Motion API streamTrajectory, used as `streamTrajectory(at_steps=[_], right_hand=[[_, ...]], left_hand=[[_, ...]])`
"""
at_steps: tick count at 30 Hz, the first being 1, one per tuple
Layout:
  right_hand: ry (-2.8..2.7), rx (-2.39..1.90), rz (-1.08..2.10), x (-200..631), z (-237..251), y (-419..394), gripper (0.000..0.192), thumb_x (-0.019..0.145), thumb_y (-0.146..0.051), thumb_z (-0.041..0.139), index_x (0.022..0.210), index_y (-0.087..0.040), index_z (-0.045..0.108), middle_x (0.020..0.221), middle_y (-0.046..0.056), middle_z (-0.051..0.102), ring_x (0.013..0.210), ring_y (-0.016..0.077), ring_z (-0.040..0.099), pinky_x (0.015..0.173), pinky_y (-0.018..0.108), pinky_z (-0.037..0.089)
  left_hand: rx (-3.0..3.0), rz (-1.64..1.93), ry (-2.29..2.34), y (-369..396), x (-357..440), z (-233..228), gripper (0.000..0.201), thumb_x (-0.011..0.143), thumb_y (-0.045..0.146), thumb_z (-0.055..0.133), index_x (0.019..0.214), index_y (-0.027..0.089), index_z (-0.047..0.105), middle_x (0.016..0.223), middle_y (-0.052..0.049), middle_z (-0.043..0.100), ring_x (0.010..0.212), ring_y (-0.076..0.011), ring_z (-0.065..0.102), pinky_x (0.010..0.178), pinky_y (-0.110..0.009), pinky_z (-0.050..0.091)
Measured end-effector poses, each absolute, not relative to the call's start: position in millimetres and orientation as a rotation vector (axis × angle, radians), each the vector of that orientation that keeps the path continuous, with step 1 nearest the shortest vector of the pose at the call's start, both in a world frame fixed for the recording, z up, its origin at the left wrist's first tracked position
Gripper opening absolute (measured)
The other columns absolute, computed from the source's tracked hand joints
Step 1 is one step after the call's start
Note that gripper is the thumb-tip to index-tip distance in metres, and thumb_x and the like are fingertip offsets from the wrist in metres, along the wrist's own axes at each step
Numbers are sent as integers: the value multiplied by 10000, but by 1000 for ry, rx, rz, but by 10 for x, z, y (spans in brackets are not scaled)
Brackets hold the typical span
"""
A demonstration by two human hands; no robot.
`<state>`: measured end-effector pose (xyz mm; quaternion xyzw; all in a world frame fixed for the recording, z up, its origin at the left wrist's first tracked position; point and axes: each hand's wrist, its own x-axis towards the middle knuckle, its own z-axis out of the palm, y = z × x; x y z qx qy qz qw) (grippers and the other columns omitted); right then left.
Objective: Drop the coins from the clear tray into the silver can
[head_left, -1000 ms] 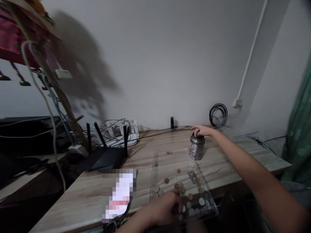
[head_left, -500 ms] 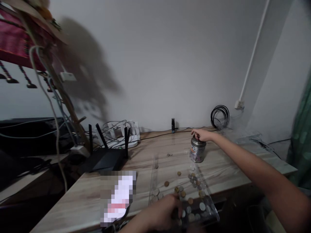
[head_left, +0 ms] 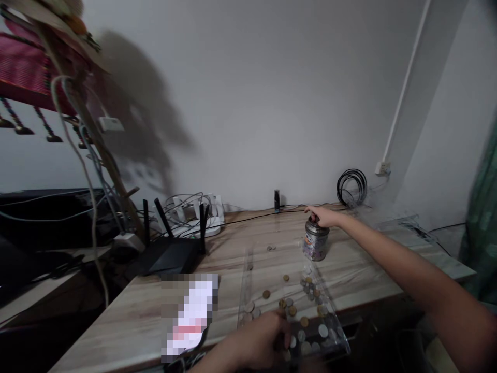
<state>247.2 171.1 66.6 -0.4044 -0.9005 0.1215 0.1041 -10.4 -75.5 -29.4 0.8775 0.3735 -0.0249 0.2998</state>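
Clearly, much remained: many coins were scattered across the clear tray. The right hand was pinched over the tin; whether a coin was held cannot be told. More coins were being gathered under the curled left hand.

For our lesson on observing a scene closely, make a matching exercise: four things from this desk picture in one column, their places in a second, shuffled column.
Things:
1. right hand
2. left hand
3. router
4. coiled black cable

Places:
A. against the wall, behind the tin
B. on top of the small tin
C. left part of the desk, antennas up
D. at the near end of the clear tray of coins

Pairs: 1-B, 2-D, 3-C, 4-A
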Motion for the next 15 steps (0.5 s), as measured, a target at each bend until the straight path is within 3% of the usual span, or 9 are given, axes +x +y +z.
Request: streamTrajectory(at_steps=[10,15], right_hand=[[-2721,-1185,241,2409,754,1643,588,515,31,446,1070,-122,568,737,24,628,672,135,524,580,213,354],[-2707,-1129,323,2437,793,1606,636,501,22,432,1101,-123,586,748,25,666,692,144,568,614,217,393]], left_hand=[[2326,18,1045,-770,-95,-254,241,623,142,565,855,198,601,975,-6,574,722,-107,510,584,-177,387],[2319,31,1053,-763,-116,-233,244,606,143,582,840,205,604,917,10,585,722,-109,514,573,-174,373]])
